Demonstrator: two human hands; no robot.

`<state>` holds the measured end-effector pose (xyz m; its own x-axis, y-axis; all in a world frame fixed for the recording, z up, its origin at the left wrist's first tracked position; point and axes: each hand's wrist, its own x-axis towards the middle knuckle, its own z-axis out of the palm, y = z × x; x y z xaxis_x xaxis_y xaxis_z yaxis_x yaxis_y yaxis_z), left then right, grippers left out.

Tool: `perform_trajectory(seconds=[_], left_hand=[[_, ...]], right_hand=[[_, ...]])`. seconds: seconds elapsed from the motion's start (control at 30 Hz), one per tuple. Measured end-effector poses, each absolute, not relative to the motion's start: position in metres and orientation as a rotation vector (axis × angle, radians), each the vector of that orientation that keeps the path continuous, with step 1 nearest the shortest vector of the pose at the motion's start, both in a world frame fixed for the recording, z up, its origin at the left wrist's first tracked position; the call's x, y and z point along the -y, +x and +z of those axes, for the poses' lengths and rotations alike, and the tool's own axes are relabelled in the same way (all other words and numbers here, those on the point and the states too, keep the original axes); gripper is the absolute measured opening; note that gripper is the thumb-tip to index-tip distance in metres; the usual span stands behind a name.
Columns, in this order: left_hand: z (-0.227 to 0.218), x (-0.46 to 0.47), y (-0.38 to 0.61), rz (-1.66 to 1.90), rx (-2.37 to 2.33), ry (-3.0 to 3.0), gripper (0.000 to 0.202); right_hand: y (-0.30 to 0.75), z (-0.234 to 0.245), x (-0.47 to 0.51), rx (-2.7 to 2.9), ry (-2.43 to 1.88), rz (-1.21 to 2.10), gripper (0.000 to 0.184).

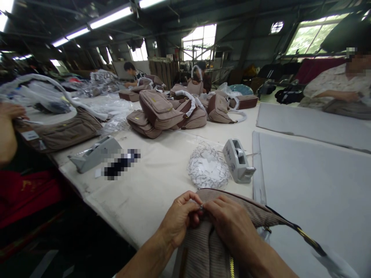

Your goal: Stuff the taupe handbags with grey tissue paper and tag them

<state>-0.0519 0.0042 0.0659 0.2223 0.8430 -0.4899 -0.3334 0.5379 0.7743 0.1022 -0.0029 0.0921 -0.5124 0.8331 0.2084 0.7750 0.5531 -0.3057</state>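
Observation:
A taupe striped fabric bag (pixel 203 243) lies in front of me at the table's near edge, with a brass zipper (pixel 231 267) low on its face. My left hand (pixel 182 218) and my right hand (pixel 228 220) meet over its upper part. Both are closed, fingertips pinching around a tiny shiny piece that I cannot make out. The bag's strap (pixel 307 237), with gold-coloured hardware, runs off to the right, its end wrapped in white. Just beyond my hands sits a round heap of small white paper tags (pixel 208 166).
A grey tape dispenser (pixel 238 161) stands beside the tags, and another dispenser (pixel 95 154) is at the left. Several finished-looking bags (pixel 162 110) are piled mid-table. Grey boards (pixel 313 185) cover the right. A co-worker's hand (pixel 11 112) is near a bag (pixel 63 131) at left; others sit farther off.

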Motion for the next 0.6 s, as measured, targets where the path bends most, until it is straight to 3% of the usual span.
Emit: perform_trajectory(seconds=[0.23,0.6], left_hand=[[0.072,-0.028,-0.071,0.524,-1.045,0.659,0.039],[0.071,-0.030,-0.065,0.346,-1.082,0.818,0.028]], right_hand=[[0.103,0.086,0.009,2.434,-1.259,0.260,0.011],[0.100,0.081,0.013,2.449,-1.169,0.225,0.008]])
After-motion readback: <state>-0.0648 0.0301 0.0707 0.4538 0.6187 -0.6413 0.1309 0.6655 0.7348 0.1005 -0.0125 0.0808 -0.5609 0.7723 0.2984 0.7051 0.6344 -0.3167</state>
